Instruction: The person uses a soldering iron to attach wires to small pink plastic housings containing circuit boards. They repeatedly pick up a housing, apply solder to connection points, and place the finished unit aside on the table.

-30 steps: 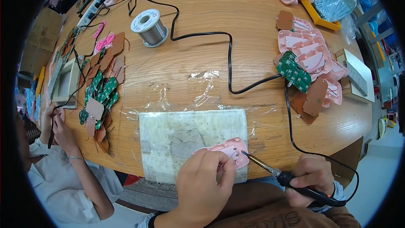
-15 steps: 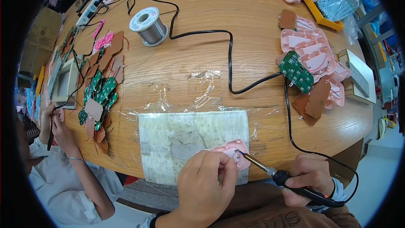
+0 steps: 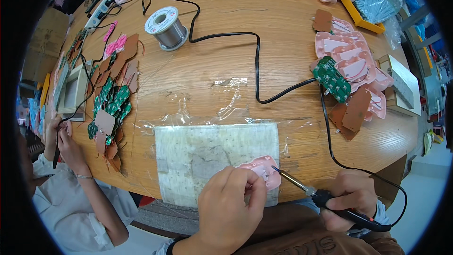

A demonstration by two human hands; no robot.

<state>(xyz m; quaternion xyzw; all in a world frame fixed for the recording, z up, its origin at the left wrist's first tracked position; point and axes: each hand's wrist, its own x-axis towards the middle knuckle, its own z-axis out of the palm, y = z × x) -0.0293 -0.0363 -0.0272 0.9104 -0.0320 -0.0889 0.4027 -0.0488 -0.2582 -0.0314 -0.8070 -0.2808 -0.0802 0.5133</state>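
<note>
My left hand [image 3: 230, 203] is closed on a pink plastic shell [image 3: 269, 166], holding it over the right part of a whitish work mat [image 3: 179, 144]. The shell's hollow inner side with small posts faces up; its left end is hidden behind my fingers. In my right hand [image 3: 351, 198] is a soldering iron [image 3: 325, 199] with a black handle, gripped like a pen. Its thin metal tip points up and left and reaches the shell's right rim; whether it touches cannot be made out. A black cord runs from the handle's end across the table.
A solder wire spool [image 3: 166, 28] stands at the back left. Green circuit boards [image 3: 113, 101] and brown boards are piled left, more pink shells [image 3: 347, 49] and boards right. Clear tape borders the mat. Beside me on the left, another person [image 3: 80, 198] works with both hands.
The soldering iron has moved a little to the right, its tip going from the shell's inside to its right rim. The left hand has hardly moved and still grips the shell.
</note>
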